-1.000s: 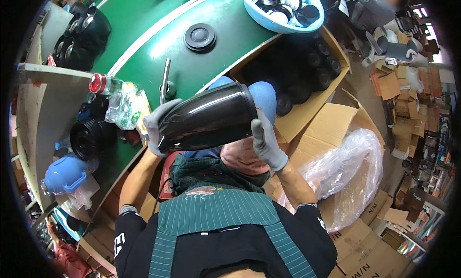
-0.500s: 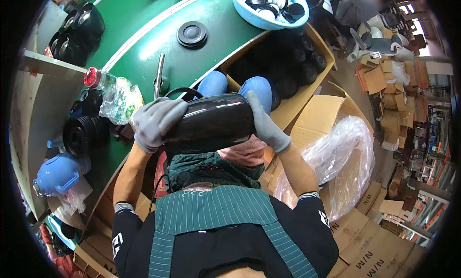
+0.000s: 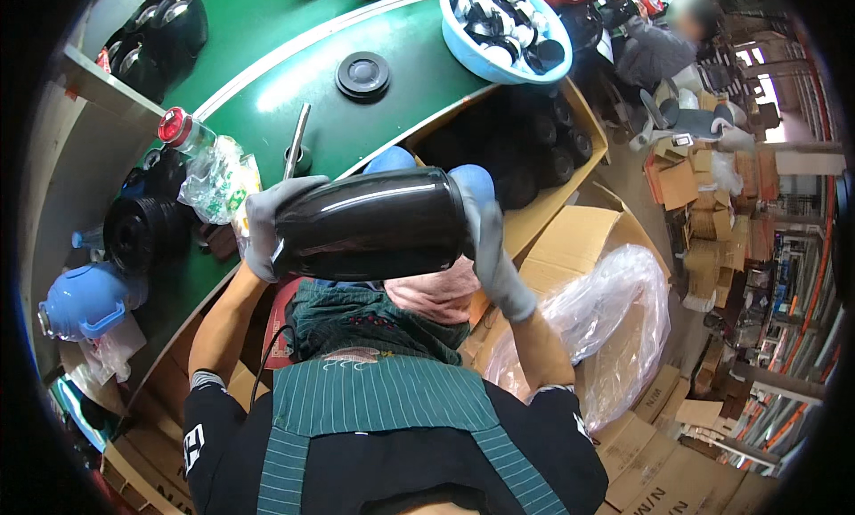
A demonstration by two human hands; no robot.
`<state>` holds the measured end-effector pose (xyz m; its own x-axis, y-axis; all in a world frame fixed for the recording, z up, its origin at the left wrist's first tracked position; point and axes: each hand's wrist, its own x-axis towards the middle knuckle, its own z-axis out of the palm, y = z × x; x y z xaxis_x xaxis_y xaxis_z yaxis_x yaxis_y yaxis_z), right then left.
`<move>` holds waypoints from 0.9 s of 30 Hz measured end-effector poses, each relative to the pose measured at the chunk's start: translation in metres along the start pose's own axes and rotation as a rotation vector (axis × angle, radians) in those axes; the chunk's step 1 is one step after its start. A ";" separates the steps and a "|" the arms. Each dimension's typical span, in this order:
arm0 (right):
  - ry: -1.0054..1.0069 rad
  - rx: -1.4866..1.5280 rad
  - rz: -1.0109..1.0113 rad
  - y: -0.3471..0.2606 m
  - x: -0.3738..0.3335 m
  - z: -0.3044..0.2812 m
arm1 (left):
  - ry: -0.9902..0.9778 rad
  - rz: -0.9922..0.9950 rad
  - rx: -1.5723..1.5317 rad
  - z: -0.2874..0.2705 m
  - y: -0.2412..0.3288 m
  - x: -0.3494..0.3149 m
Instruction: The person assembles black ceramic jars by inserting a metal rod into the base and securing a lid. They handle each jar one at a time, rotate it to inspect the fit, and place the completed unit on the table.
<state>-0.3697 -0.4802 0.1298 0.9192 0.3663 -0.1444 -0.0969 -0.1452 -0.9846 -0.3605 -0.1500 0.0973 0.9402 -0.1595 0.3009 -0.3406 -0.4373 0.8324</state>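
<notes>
A large glossy black jug (image 3: pixel 370 226), shaped like a thermos, lies sideways across my lap, held up between both gloved hands. My left hand (image 3: pixel 265 226), in a grey glove, is wrapped round its left end. Against the right end presses my right hand (image 3: pixel 494 257), also gloved, its fingers pointing upward. I cannot make out a handle now. Just beyond the left hand, a metal rod (image 3: pixel 298 141) stands up from a small dark holder on the green table (image 3: pixel 267 101). A flat black lid (image 3: pixel 363 74) lies farther along this table.
A blue basin (image 3: pixel 481 65) of black and white parts stands at the back. Beyond my knees is a carton (image 3: pixel 579 172) of black items. Clear plastic (image 3: pixel 614 310) covers an open box at right. A red-capped bottle (image 3: pixel 184 129) and a blue jug (image 3: pixel 89 301) are at left.
The black jug has turned in my hands, so its curved handle no longer shows at the top. My left hand has shifted round its end; the right hand's fingers have straightened along the other end.
</notes>
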 end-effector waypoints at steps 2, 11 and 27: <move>0.006 -0.255 -0.367 0.000 0.002 0.007 | -0.105 -0.282 -0.186 0.005 -0.041 -0.015; -0.049 0.399 0.513 0.042 0.016 -0.009 | -0.073 0.571 0.418 -0.008 0.000 0.008; 0.027 -0.037 0.031 0.016 -0.031 0.003 | -0.059 -0.007 -0.099 0.013 -0.009 0.006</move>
<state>-0.4005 -0.4913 0.1181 0.9261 0.3361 -0.1715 -0.1116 -0.1900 -0.9754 -0.3524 -0.1585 0.0859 0.9397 -0.2099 0.2698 -0.3299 -0.3496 0.8769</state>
